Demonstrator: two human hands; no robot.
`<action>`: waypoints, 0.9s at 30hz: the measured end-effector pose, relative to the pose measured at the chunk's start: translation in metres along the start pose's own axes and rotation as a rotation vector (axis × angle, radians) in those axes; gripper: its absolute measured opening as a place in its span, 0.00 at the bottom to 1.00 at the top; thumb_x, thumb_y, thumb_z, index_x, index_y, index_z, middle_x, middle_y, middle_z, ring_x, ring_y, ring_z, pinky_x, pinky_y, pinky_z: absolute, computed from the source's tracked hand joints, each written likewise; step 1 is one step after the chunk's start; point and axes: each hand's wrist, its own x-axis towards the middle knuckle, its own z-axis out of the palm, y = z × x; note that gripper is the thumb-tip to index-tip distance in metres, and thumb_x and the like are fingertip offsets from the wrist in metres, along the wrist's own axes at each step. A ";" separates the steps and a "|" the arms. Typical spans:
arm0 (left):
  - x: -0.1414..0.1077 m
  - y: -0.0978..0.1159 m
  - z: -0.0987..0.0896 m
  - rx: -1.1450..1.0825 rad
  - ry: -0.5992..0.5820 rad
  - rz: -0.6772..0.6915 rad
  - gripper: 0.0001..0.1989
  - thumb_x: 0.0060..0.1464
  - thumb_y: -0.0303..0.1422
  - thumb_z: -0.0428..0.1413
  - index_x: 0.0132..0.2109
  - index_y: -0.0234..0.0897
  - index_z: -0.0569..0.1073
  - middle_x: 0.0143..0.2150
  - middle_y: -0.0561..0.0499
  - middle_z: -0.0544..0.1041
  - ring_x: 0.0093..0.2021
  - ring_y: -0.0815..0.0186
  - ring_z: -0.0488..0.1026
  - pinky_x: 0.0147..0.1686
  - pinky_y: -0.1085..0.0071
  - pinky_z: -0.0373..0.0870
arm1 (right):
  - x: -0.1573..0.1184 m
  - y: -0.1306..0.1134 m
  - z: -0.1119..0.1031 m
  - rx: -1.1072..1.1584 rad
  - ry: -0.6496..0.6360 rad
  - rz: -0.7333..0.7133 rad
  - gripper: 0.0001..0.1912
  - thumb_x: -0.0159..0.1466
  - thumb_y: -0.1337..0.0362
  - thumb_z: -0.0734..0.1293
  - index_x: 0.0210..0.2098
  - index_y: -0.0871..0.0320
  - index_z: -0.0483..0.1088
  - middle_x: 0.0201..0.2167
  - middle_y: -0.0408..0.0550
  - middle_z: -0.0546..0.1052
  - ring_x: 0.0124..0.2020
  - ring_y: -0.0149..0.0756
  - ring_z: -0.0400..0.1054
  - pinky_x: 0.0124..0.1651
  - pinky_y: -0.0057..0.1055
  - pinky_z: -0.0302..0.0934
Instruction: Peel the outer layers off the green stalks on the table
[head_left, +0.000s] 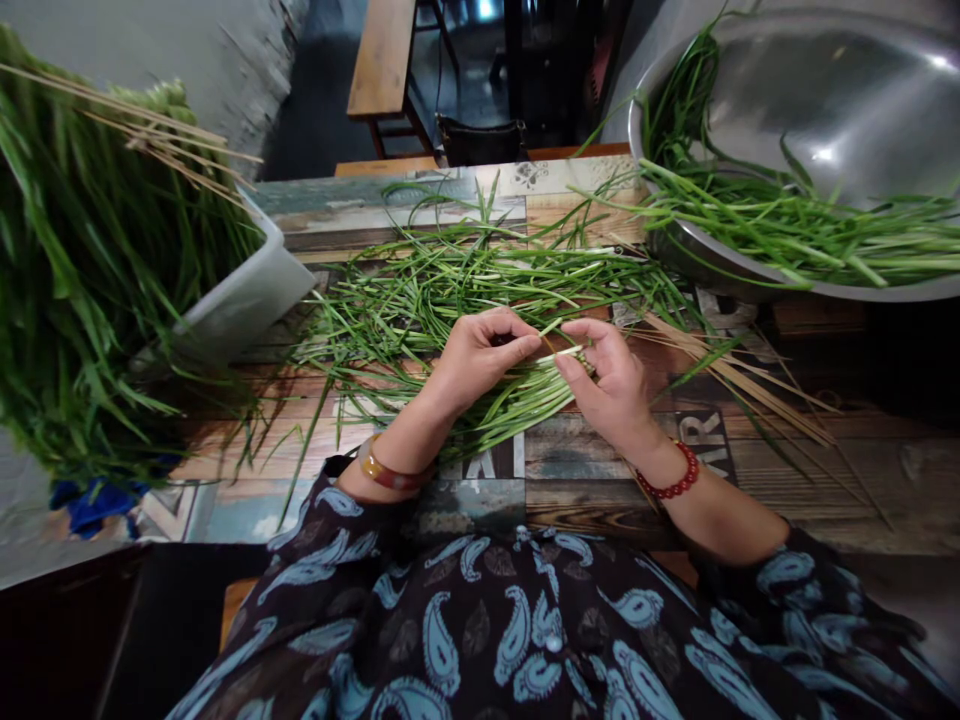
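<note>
My left hand (487,350) is closed in a pinch near the middle of the table, with a single chive stem (551,327) at its fingertips. Close by on the right, my right hand (607,375) has thumb and fingers bent around the pale ends of a row of chives (525,392). These chives fan out to the left, below my left hand. A thin brown stick (548,345) shows between the two hands; which fingers grip it is hard to tell. Behind both hands lies a loose heap of green chives (457,275).
Bamboo skewers (739,380) lie right of my right hand. A large metal bowl (817,110) with chives stands at the back right. On the left, a white plastic container (251,285) overflows with chives, and several skewers (161,135) rest on top. Beyond the table are a chair (480,140) and a wooden bench (382,60).
</note>
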 end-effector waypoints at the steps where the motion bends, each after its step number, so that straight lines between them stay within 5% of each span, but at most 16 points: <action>1: 0.000 -0.001 -0.001 0.000 -0.007 0.009 0.09 0.49 0.35 0.64 0.29 0.33 0.80 0.28 0.50 0.76 0.30 0.69 0.69 0.32 0.73 0.64 | 0.000 0.001 0.000 0.011 -0.002 -0.011 0.17 0.66 0.57 0.66 0.53 0.54 0.66 0.49 0.50 0.77 0.41 0.37 0.75 0.45 0.35 0.71; 16: 0.003 -0.006 -0.001 0.034 -0.228 0.107 0.14 0.54 0.40 0.62 0.30 0.33 0.79 0.33 0.47 0.77 0.35 0.66 0.73 0.39 0.70 0.69 | 0.000 0.005 0.000 -0.003 -0.059 -0.056 0.20 0.67 0.56 0.65 0.57 0.53 0.66 0.53 0.52 0.76 0.50 0.41 0.74 0.52 0.38 0.72; 20: 0.000 -0.001 -0.002 0.040 -0.224 0.027 0.14 0.54 0.40 0.60 0.35 0.32 0.80 0.33 0.47 0.80 0.34 0.66 0.73 0.38 0.71 0.69 | 0.002 0.000 -0.002 -0.029 -0.052 -0.079 0.15 0.68 0.56 0.65 0.51 0.53 0.68 0.47 0.49 0.79 0.44 0.37 0.76 0.49 0.35 0.72; 27: -0.003 0.002 0.006 0.124 -0.196 0.014 0.14 0.56 0.37 0.56 0.29 0.31 0.76 0.26 0.52 0.74 0.29 0.70 0.68 0.32 0.74 0.64 | 0.001 -0.001 -0.002 -0.076 -0.024 -0.091 0.07 0.66 0.58 0.66 0.42 0.53 0.69 0.37 0.45 0.79 0.34 0.34 0.74 0.41 0.31 0.68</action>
